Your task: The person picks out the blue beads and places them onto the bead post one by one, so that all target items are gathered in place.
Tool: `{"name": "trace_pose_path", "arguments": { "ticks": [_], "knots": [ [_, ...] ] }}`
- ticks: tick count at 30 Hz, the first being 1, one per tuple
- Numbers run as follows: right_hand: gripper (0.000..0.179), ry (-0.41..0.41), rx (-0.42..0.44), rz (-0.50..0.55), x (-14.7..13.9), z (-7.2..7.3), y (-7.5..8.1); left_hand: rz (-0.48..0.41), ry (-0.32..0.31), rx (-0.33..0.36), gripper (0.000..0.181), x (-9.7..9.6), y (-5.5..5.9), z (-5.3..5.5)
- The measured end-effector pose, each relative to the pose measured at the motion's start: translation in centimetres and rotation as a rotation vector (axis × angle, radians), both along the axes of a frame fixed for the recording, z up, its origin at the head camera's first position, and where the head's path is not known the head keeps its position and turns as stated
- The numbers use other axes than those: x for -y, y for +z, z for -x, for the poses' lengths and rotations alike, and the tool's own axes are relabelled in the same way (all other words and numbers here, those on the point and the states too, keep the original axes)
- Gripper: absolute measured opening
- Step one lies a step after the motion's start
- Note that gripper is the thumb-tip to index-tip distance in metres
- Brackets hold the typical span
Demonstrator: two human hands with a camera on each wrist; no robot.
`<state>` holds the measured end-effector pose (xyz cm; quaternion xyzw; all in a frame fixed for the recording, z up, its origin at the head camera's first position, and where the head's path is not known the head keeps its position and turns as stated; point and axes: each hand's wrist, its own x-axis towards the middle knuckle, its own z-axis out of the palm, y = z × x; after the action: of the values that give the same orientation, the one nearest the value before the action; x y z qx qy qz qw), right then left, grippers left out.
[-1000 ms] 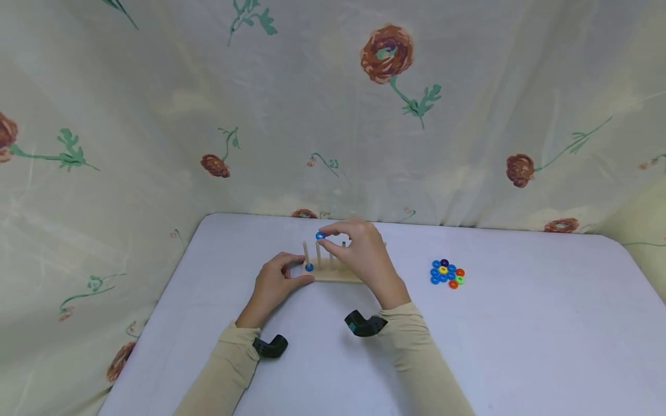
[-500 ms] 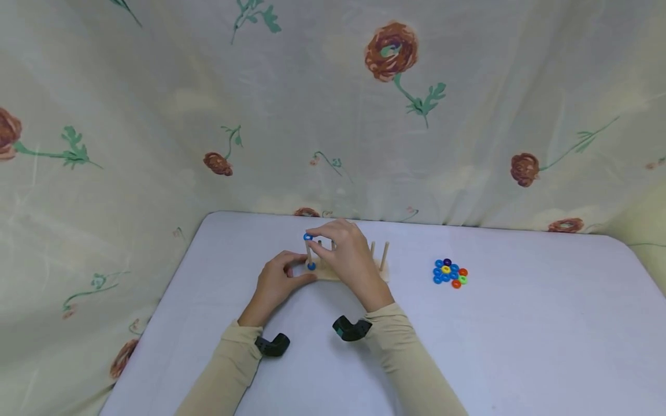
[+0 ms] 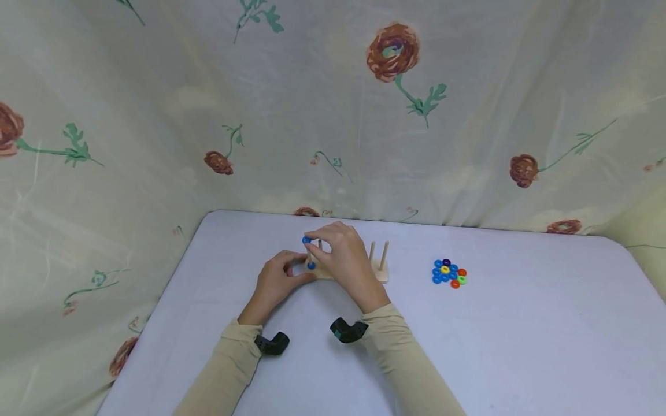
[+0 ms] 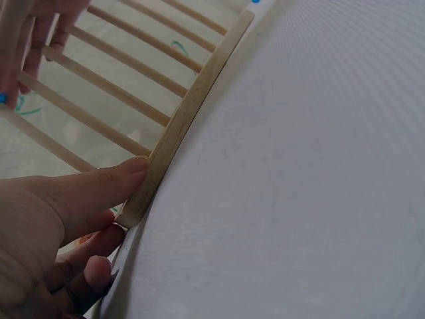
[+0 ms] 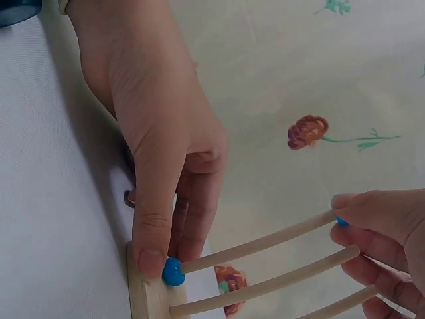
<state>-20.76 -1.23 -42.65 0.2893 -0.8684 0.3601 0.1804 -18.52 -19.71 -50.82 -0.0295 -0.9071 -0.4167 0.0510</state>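
Note:
My left hand point(image 3: 278, 283) grips the left end of a wooden peg rack point(image 4: 192, 109), thumb on the near side of the base. In the right wrist view one blue ring point(image 5: 174, 272) sits at the bottom of the end peg, right by the left thumb. My right hand point(image 3: 347, 257) pinches a second blue ring point(image 3: 306, 239) between thumb and fingertips at the top of that same leftmost peg point(image 5: 259, 241). Part of this ring is hidden by the fingers. Several other pegs stand bare, some of them behind the right hand in the head view.
Right of the rack, a cluster of small rings point(image 3: 444, 278) lies on the white table point(image 3: 520, 323): mostly blue, with orange, yellow, green and dark purple ones. A flowered curtain point(image 3: 291, 104) hangs behind the table. Each wrist wears a black camera point(image 3: 350, 330).
My right hand has moved left with the blue ring, from above the second peg to the top of the leftmost one. The left hand keeps its grip on the rack.

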Motion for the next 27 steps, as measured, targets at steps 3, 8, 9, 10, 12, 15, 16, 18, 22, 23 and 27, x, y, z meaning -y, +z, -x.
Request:
{"name": "trace_pose_path", "arguments": {
  "ticks": [3,8,9,10,12,15,16,18,22,23,27],
  "knots": [
    [0.022,-0.004,-0.003,0.0,-0.01,0.01,0.0,-0.003,0.002,-0.001,0.05,-0.03,0.08,-0.02],
    [0.024,-0.008,-0.016,0.008,-0.05,0.13,0.0,0.002,0.009,0.003,0.051,-0.04,0.08,0.05],
    [0.024,-0.007,-0.015,0.01,-0.06,0.15,0.0,0.004,0.01,0.003,0.051,-0.03,0.03,0.08],
    [0.024,-0.007,-0.016,0.011,-0.08,0.15,-0.01,0.005,0.011,0.003,0.051,-0.04,0.01,0.1],
    [0.024,-0.005,-0.013,0.013,-0.12,0.16,-0.03,0.007,0.011,0.002,0.051,-0.06,-0.05,0.1],
    [0.024,-0.002,-0.011,0.018,-0.16,0.18,-0.02,0.01,0.01,0.004,0.051,-0.11,-0.05,0.09],
    [0.024,-0.001,-0.011,0.02,-0.18,0.18,-0.02,0.011,0.01,0.006,0.051,-0.13,-0.02,0.09],
    [0.024,-0.002,-0.012,0.025,-0.21,0.19,0.01,0.01,0.011,0.008,0.052,-0.15,0.04,0.09],
    [0.023,0.001,-0.004,0.035,-0.18,0.08,0.11,0.005,0.01,0.008,0.051,-0.13,0.07,0.16],
    [0.023,0.004,0.001,0.036,-0.17,0.03,0.14,0.003,0.011,0.01,0.051,-0.1,0.08,0.14],
    [0.023,0.005,0.016,0.032,-0.22,-0.21,0.3,-0.003,0.011,0.022,0.051,-0.05,0.04,0.09]
  ]
}}
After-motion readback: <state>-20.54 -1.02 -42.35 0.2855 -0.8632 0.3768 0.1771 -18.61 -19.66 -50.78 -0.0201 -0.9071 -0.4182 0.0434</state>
